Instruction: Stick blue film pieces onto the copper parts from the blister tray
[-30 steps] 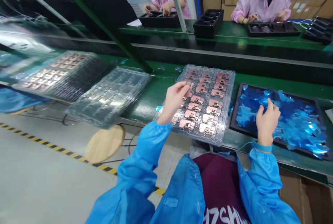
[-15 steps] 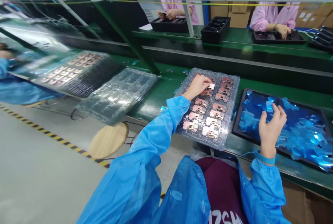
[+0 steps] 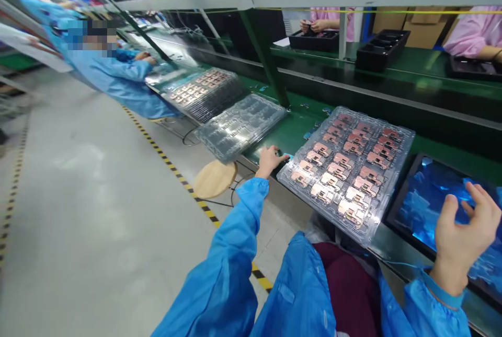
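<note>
My left hand is at the bench's front edge, left of the parts tray, with thumb and forefinger apart. Its thumb tip lies beside a small blue piece; whether they touch I cannot tell. A clear plastic tray holds rows of copper-coloured metal parts in its pockets. My right hand hovers with curled, parted fingers and nothing in them, above a black-rimmed tray. Blue film scraps are heaped in that tray.
Stacked clear trays stand to the left, and beyond them a taller stack topped with parts. A green post rises from the bench. A co-worker in blue sits at far left; people in pink work across. A wooden stool stands below.
My left hand has left the parts in the tray and moved left to the bench edge by the blue piece. The view has swung left. My right hand stays open over the film tray.
</note>
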`<state>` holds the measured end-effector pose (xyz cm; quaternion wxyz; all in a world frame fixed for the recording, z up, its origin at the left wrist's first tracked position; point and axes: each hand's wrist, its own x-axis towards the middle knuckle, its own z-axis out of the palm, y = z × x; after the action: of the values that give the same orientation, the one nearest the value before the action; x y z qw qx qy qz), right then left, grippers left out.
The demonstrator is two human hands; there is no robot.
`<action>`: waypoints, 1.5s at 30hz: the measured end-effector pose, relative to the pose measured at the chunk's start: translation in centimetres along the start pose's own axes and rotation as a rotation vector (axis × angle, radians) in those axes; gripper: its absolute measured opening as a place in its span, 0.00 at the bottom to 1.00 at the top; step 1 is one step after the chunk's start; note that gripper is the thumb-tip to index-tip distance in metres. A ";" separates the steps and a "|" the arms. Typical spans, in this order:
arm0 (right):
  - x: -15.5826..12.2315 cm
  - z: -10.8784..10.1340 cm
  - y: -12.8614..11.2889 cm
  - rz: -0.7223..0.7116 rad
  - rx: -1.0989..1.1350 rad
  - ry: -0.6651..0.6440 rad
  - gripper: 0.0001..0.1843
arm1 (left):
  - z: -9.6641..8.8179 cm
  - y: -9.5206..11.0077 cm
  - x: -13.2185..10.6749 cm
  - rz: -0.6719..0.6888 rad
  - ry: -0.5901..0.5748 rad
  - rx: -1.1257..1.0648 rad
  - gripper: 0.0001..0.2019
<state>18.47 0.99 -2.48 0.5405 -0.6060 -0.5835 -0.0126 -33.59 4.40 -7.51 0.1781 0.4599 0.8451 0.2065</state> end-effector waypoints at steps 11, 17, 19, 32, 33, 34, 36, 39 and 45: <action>-0.1 0.2 -1.2 0.000 0.018 0.003 0.24 | 0.4 -1.5 0.8 0.070 -0.028 -0.046 0.16; -0.3 0.1 -1.9 0.014 0.013 -0.009 0.23 | -0.1 -0.6 -0.6 0.303 -0.129 -0.148 0.09; -0.3 0.1 -1.9 0.010 0.022 -0.016 0.23 | -0.6 -0.5 -0.9 0.287 -0.092 -0.192 0.07; -1.9 1.8 -11.4 -0.063 0.534 -0.464 0.13 | -1.4 15.6 -17.3 0.317 -0.327 -0.911 0.18; -2.0 2.3 -11.7 -0.040 0.577 -0.488 0.13 | -0.7 17.1 -18.6 0.340 -0.376 -0.926 0.16; -2.0 2.7 -11.7 -0.008 0.607 -0.501 0.11 | 0.0 18.3 -19.5 0.362 -0.402 -0.940 0.15; -1.9 2.9 -11.2 0.054 0.640 -0.501 0.07 | 1.2 19.7 -20.5 0.399 -0.428 -0.952 0.13; -1.6 2.3 -10.0 0.108 0.646 -0.502 0.04 | 2.6 20.5 -20.9 0.443 -0.462 -0.940 0.12; -1.7 1.5 -9.2 0.207 0.637 -0.471 0.05 | 3.5 20.7 -21.6 0.522 -0.404 -0.886 0.11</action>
<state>10.32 -1.65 1.68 0.5511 -0.4501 -0.6019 0.3626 -6.25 -3.14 2.50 0.4559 0.5657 0.4844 0.4873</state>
